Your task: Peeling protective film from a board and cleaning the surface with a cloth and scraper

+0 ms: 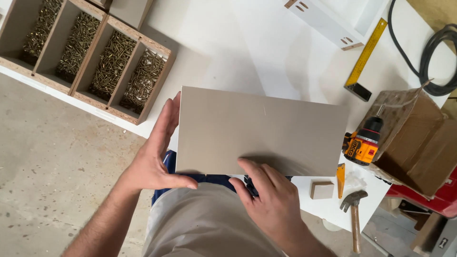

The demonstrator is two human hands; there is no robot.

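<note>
Grey panel (pixel 262 131) held at the white table (pixel 266 62) edge
Left hand (pixel 157 152) flat, open against its end; right hand (pixel 266 200) fingers spread on top

- Bright, even light fills the head view, with no harsh glare.
- Soft shadows fall toward seven o'clock under the grey panel (pixel 262 131) and beside the screw tray (pixel 90 57).
- Focus is sharp at centre; edges bend slightly, notably at one o'clock.

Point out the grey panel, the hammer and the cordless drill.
grey panel (pixel 266 128), head view, middle of its top face.
hammer (pixel 352 199), head view, on its metal head.
cordless drill (pixel 362 145), head view, on its orange body.
</note>
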